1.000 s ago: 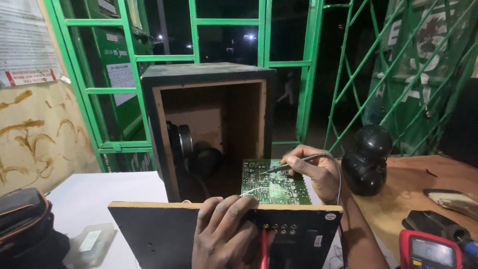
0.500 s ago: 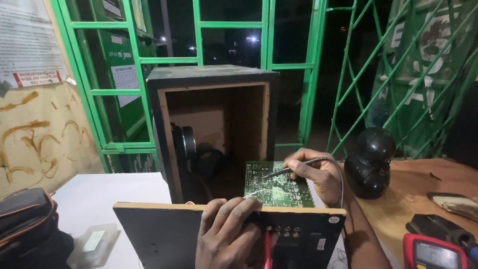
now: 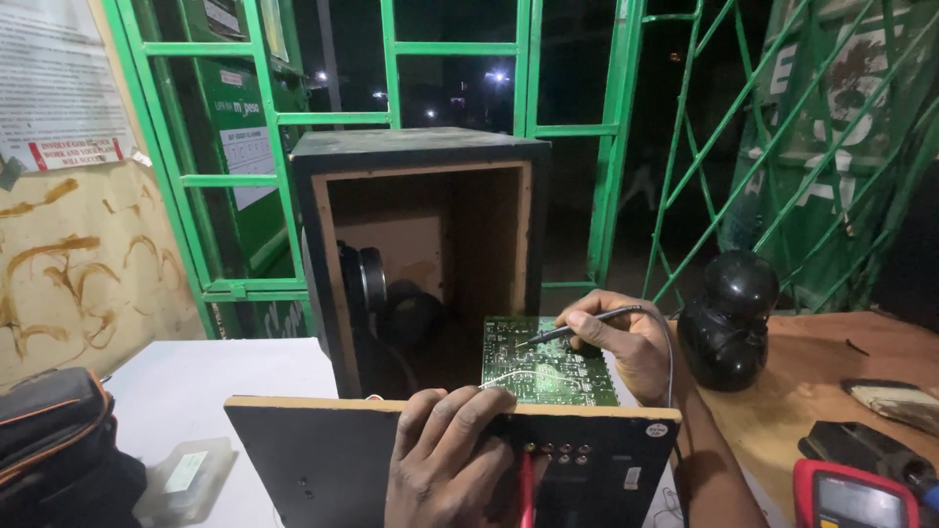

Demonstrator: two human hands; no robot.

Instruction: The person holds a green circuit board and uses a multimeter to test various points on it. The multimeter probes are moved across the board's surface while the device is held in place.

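Head view: the left hand (image 3: 445, 460) is at the near centre, its fingers (image 3: 460, 416) curled over the top edge of a black panel (image 3: 323, 460) that stands upright on the bench (image 3: 225, 376). They are clamped on the panel's wooden rim. The panel has a row of small sockets (image 3: 559, 452) to the right of the hand and a red wire (image 3: 526, 494) running down its face.

Just beyond the panel, the right hand (image 3: 626, 337) pinches a thin dark probe (image 3: 572, 330) between thumb and fingers, grasped firmly. Its tip touches the green circuit board (image 3: 543, 362). The board lies flat behind the panel's top edge, in front of the open speaker box (image 3: 421, 244). A thin cable (image 3: 670, 362) loops from the probe over the wrist.

The box stands far centre, open toward the camera, with a speaker magnet (image 3: 367, 279) seen inside at its left wall. A round black object (image 3: 729, 318) sits right of the hand on a wooden table (image 3: 782, 411). A red meter (image 3: 851, 494) is at the near right corner and a dark bag (image 3: 54, 440) at near left, with a clear plastic case (image 3: 186, 474) beside it. Green metal grilles (image 3: 391, 59) rise behind.
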